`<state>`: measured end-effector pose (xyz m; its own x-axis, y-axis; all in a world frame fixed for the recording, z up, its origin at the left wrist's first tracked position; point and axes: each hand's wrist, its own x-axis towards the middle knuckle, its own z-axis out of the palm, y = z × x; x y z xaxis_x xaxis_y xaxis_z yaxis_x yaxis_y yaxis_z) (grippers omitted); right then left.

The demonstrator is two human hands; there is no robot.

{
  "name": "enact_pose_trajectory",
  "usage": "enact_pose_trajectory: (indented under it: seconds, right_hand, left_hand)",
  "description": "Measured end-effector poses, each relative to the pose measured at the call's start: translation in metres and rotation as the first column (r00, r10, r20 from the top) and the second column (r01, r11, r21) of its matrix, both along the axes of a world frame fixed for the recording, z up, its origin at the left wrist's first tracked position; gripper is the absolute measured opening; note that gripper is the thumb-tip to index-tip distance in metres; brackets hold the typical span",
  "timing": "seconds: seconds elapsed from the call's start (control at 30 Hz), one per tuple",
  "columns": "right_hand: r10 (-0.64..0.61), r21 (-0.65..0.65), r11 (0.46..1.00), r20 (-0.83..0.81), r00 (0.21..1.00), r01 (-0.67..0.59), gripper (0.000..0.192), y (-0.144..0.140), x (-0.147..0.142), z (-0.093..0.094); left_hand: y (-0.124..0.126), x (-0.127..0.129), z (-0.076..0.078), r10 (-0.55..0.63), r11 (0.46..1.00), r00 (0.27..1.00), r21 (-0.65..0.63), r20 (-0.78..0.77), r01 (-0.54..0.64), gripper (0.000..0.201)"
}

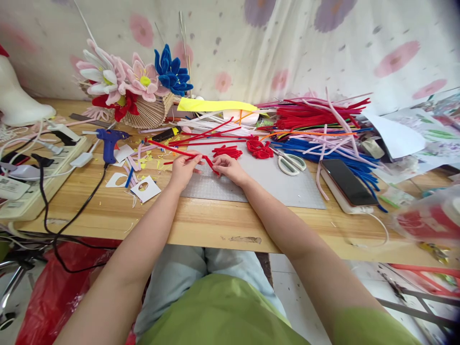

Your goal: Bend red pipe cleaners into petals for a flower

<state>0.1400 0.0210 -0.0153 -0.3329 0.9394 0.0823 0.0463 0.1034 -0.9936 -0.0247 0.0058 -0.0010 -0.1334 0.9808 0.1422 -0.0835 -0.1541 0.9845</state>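
My lap: green shirt (pixel 223 311) and pale trousers (pixel 179 268), at the bottom center of the frame.
Wooden surface: its bare front edge (pixel 201 230) runs across the frame just beyond my lap.
My left hand (pixel 184 170): left of center, thumb and fingers closed in a pinch on a red fuzzy stem (pixel 167 148).
My right hand (pixel 232 168): just right of it, fingers curled, fingertips nearly together on the same stem's lower end.
Red stem: at the middle of the frame, its long part slanting up and left past my left hand, its other part bent down between my hands.
Gray mat (pixel 287 191): flat under my right hand, center to right of center.
Phone (pixel 348 182): right side of the frame, lying on a white block with a cable.
Paper squares (pixel 151 191): left of center, two with holes cut in them.
Scissors (pixel 292 164): right of center, handles on the mat.
Short red pieces (pixel 227 152): just above my right hand, with curled red loops (pixel 259 147) beside them.
Glue gun (pixel 110 143): left side, blue.
Stem piles: blue (pixel 309 152) and red (pixel 316 117), upper right.
Fuzzy flowers: pink (pixel 143 81) and blue (pixel 173 72), upper left.
Curtain (pixel 287 48): flowered, across the top.
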Motion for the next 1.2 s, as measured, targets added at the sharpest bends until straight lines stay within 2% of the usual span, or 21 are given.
enact_pose_trajectory:
  seconds: [0.07, 0.13, 0.2, 0.23, 0.3, 0.37, 0.53, 0.6, 0.7, 0.8, 0.93, 1.13, 1.2]
  right_hand:
    - [-0.133, 0.14, 0.983, 0.111, 0.985, 0.117, 0.029, -0.002, 0.001, 0.003]
    - [-0.276, 0.331, 0.923, 0.216, 0.937, 0.195, 0.029, -0.004, 0.001, 0.007]
    - [-0.344, 0.448, 0.874, 0.291, 0.893, 0.19, 0.032, -0.006, -0.002, 0.011]
    - [-0.335, 0.466, 0.87, 0.323, 0.885, 0.16, 0.032, -0.007, -0.004, 0.011]
    - [-0.227, 0.409, 0.911, 0.391, 0.892, 0.052, 0.025, -0.008, -0.009, 0.011]
    - [-0.071, 0.277, 0.96, 0.404, 0.912, -0.048, 0.023, -0.008, -0.014, 0.009]
    - [0.081, -0.013, 0.997, 0.141, 0.987, -0.08, 0.035, -0.007, -0.01, 0.012]
    - [0.184, -0.194, 0.965, 0.017, 0.983, -0.178, 0.037, -0.005, -0.003, 0.015]
    - [0.285, -0.389, 0.862, -0.154, 0.946, -0.324, 0.034, 0.0, 0.004, 0.019]
    - [0.31, -0.448, 0.813, -0.208, 0.928, -0.372, 0.033, 0.005, 0.007, 0.02]
    - [0.339, -0.446, 0.804, -0.199, 0.919, -0.394, 0.034, 0.009, 0.01, 0.019]
    - [0.46, -0.437, 0.759, -0.165, 0.872, -0.483, 0.031, 0.008, 0.029, 0.019]
    - [0.455, -0.433, 0.758, -0.183, 0.871, -0.487, 0.03, 0.007, 0.033, 0.018]
  left_hand:
    - [0.003, -0.002, -0.001, 0.07, 0.997, 0.997, -0.011, -0.014, -0.07, 0.032]
    - [0.004, -0.002, -0.002, 0.125, 0.992, 0.991, -0.017, -0.04, -0.126, 0.029]
    - [0.004, -0.001, -0.002, 0.147, 0.989, 0.987, -0.009, -0.07, -0.148, 0.025]
    - [0.004, 0.001, -0.002, 0.15, 0.989, 0.985, -0.004, -0.082, -0.151, 0.023]
    - [0.003, 0.003, -0.002, 0.146, 0.989, 0.983, 0.011, -0.111, -0.146, 0.02]
    - [0.004, 0.002, -0.002, 0.143, 0.99, 0.979, 0.031, -0.144, -0.14, 0.019]
    - [0.009, -0.012, -0.004, 0.108, 0.994, 0.979, 0.025, -0.172, -0.105, 0.023]
    - [0.011, -0.019, -0.005, 0.03, 0.999, 0.979, -0.004, -0.204, -0.032, 0.024]
    - [0.012, -0.023, -0.007, -0.033, 0.999, 0.978, -0.036, -0.204, 0.026, 0.023]
    - [0.011, -0.019, -0.008, -0.038, 0.998, 0.99, -0.06, -0.135, 0.03, 0.022]
    - [0.007, -0.014, -0.007, -0.046, 0.996, 0.996, -0.078, -0.073, 0.04, 0.026]
    - [0.003, -0.01, -0.006, -0.151, 0.98, 0.983, -0.148, -0.105, 0.135, 0.036]
    - [0.003, -0.009, -0.006, -0.177, 0.974, 0.978, -0.166, -0.109, 0.158, 0.039]
